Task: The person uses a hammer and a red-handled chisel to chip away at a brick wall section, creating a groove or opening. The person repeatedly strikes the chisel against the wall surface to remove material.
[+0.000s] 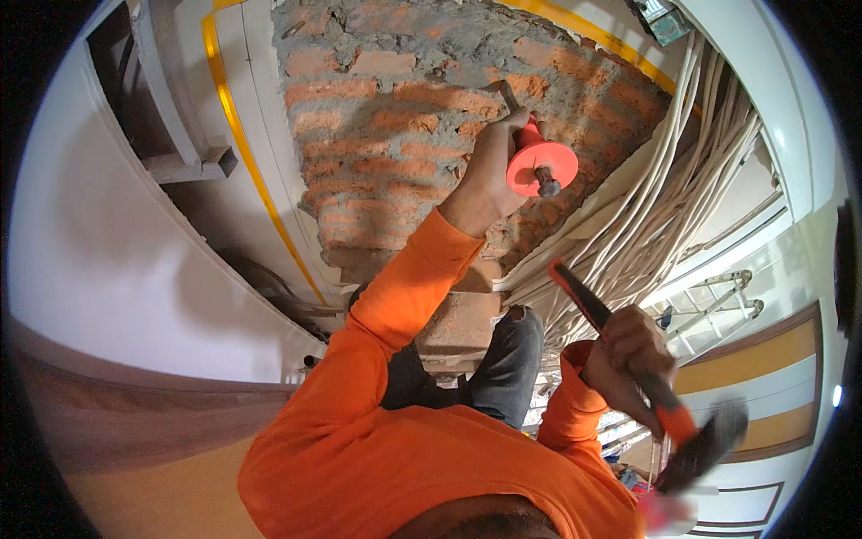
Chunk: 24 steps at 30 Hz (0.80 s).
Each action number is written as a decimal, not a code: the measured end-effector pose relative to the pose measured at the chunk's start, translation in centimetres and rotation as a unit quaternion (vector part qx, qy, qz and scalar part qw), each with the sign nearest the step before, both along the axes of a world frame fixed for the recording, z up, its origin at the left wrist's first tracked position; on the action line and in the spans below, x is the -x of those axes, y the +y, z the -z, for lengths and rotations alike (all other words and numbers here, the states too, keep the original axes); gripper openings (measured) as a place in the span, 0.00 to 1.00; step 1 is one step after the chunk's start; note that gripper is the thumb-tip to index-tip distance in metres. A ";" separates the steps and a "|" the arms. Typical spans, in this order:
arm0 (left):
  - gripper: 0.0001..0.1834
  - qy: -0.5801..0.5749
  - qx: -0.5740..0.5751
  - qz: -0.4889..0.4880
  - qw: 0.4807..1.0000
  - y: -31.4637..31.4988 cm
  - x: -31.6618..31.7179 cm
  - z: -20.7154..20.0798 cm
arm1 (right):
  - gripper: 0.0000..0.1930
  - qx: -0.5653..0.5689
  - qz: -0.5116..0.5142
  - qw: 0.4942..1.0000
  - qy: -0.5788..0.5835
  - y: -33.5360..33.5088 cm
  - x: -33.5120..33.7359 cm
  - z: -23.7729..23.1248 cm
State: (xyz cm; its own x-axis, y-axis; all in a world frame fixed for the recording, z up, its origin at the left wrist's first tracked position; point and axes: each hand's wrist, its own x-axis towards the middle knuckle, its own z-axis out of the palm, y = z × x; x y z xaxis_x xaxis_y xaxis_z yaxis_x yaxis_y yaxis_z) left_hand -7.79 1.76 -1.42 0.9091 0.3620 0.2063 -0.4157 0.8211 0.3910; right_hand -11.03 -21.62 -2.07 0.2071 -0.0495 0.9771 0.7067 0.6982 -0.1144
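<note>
My left hand (489, 171) is closed around a chisel (555, 158) with a round red guard. Its dark struck end points back toward me, and its metal tip meets or nearly meets the exposed brick wall (382, 166). Broken orange bricks and rough grey mortar show there. At the lower right, my right hand (628, 357) grips a hammer (680, 422) by its black and red-orange handle. The hammer head is blurred and held well away from the chisel.
A thick bundle of pale cables (642, 220) hangs right of the bricks. Yellow tape (235, 135) borders the patch. A metal bracket (193, 166) juts out at left. Behind the cables stands a ladder (718, 301). A brick ledge (458, 323) lies between my knees.
</note>
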 end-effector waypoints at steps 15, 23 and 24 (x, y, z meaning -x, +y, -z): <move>0.07 -0.042 -0.088 -0.094 0.991 -1.5 -2.5 0.1 | 0.38 -0.087 0.033 0.980 0.177 -3.8 -4.2 3.6; 0.09 0.044 0.015 -0.053 0.998 -2.6 -2.6 -1.7 | 0.27 0.143 0.426 0.893 0.014 2.1 -7.2 8.3; 0.09 0.072 0.016 -0.061 0.995 -2.7 -2.5 -1.5 | 0.22 0.268 0.368 0.885 0.096 2.1 -8.9 10.5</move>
